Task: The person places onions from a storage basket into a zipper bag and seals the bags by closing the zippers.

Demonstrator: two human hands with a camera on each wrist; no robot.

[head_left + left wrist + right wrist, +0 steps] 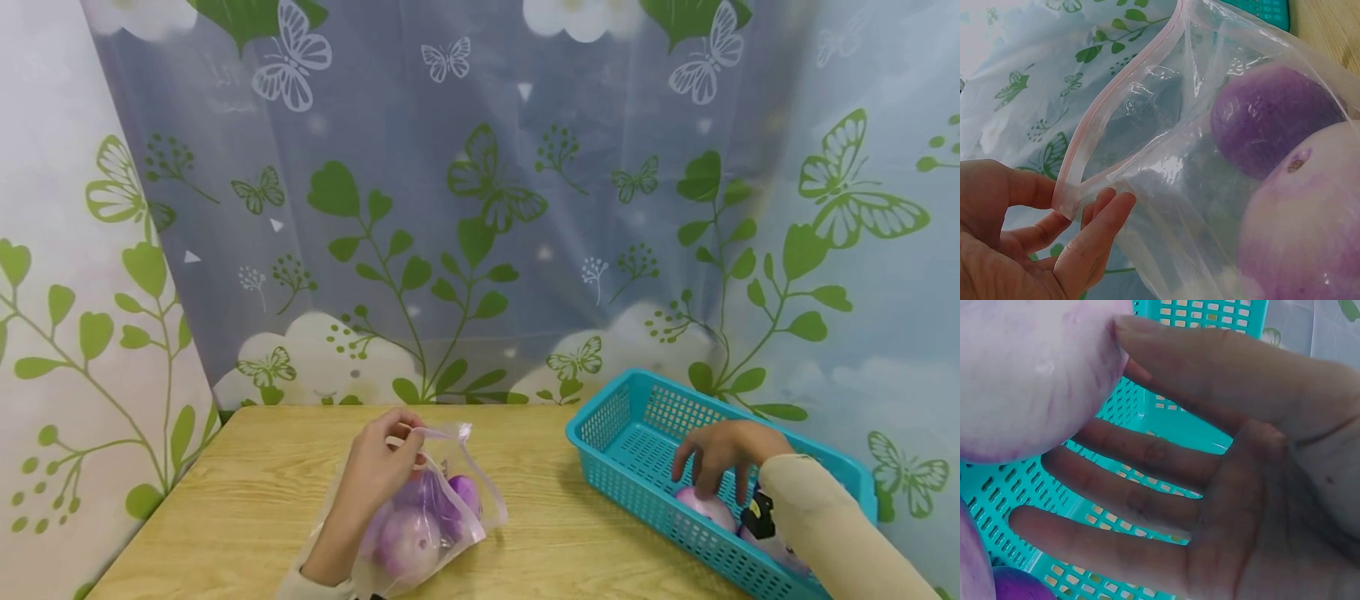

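Note:
My left hand [382, 462] pinches the rim of a clear zip bag [491, 508] at its open mouth. Inside the bag are several round onions, among them a pale purple-and-white onion [1310, 212] and a darker purple one [1272, 119]. Over on the right, my right hand [731, 450] reaches down into a turquoise basket [626, 483]. Its thumb and fingers hold a purple-and-white onion [1035, 375] from the side; the far fingertips are partly hidden behind it.
More onions [772, 542] lie in the basket's near right part, partly covered by the right forearm and a black wrist device [761, 512]. Bag and basket stand on a wooden table [536, 475]. A patterned curtain [450, 250] hangs behind the table.

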